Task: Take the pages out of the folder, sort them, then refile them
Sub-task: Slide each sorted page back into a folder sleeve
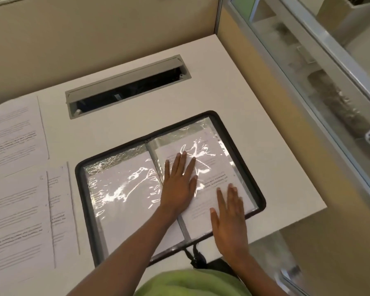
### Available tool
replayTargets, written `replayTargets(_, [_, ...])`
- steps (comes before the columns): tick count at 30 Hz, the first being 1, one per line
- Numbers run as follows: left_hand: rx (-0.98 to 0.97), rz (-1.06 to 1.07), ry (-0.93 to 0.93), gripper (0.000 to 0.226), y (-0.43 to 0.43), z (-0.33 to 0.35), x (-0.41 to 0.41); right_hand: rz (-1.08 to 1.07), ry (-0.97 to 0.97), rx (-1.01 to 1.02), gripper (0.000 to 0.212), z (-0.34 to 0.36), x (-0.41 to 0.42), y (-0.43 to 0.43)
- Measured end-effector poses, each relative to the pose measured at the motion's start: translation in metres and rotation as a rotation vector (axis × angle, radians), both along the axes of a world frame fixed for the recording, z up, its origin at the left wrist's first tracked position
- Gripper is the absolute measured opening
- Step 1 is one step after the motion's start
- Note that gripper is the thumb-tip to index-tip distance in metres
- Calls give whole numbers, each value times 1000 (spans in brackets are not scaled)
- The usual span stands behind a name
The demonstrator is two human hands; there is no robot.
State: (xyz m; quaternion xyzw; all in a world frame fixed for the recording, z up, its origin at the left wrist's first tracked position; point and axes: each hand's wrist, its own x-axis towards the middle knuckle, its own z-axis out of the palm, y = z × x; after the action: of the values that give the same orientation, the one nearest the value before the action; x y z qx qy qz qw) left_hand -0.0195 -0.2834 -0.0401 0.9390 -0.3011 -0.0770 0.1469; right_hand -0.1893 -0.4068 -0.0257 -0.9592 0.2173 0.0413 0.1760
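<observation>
The white desk (244, 92) carried everything. The open folder (87, 210) lay flat on it, directly in front of you, spread as two halves inside a black zipped rim. Past the folder's right side, beyond the desk edge, stood a glass partition (308, 71).

To the folder's left lay loose printed pages in two lots. The near pages (26, 221) overlapped one another level with its near half. The far pages (15, 133) sat farther back, left of its far corner. Behind the folder, a grey cable hatch (126, 86) was sunk into the desk with its flap raised. On your side of the folder's near edge, a green garment (190, 283) showed.

Inside the folder, the left sleeve (120, 193) was shiny clear plastic over a white sheet. The right sleeve (218, 163) covered a printed page whose text was too blurred to read.

Your left hand (177, 184) rested flat on the folder's right half, just beside the spine, with its fingers straight, slightly spread and gripping nothing. Your right hand (229, 221) lay flat on the near outer part of the same half. Its fingers were straight and its palm reached the folder's near rim; it gripped nothing either. The two hands were near each other but apart.

At the folder's near edge, by the spine, black zip pulls (195, 256) hung over the desk edge.
</observation>
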Motion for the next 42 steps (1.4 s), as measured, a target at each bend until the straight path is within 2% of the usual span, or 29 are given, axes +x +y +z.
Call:
replayTargets(4, [14,24,-37,58,-3,-1,-4,-223,59,-37,69,0,-16,-1])
replayTargets(10, [6,29,-43,58,-3,-1,-3,-171,39,-37,64,1,-21,8])
replayTargets(14, [9,17,-31,58,-2,-3,-2,-212,-32,68,71,8,-17,9])
replayTargets(18, [-4,28,-6,58,0,-4,1,-240,-210,266,71,24,-13,19])
replayTargets(20, [-142,88,83,59,-3,6,0,-203,-245,326,73,26,-12,26])
replayTargets(22, [-411,216,207,54,-4,36,-2,-145,-215,375,75,25,-12,32])
replayTargets(24, [-703,376,320,38,-2,63,-2,-55,-233,384,75,25,-11,39])
replayTargets(25, [-813,468,391,41,2,72,2,2,-275,373,76,26,-10,42])
replayTargets(27, [-916,647,529,52,15,79,12,141,-366,346,77,31,-8,50])
replayTargets(30, [-934,797,611,51,48,74,26,372,-448,304,72,37,-3,58])
replayTargets(34, [-936,951,633,20,95,74,28,577,-421,432,65,55,1,63])
replayTargets(38, [-839,1059,609,20,147,78,21,512,-387,484,63,64,27,63])
replayTargets(42, [-757,1105,509,21,192,78,6,424,-259,451,63,44,66,67])
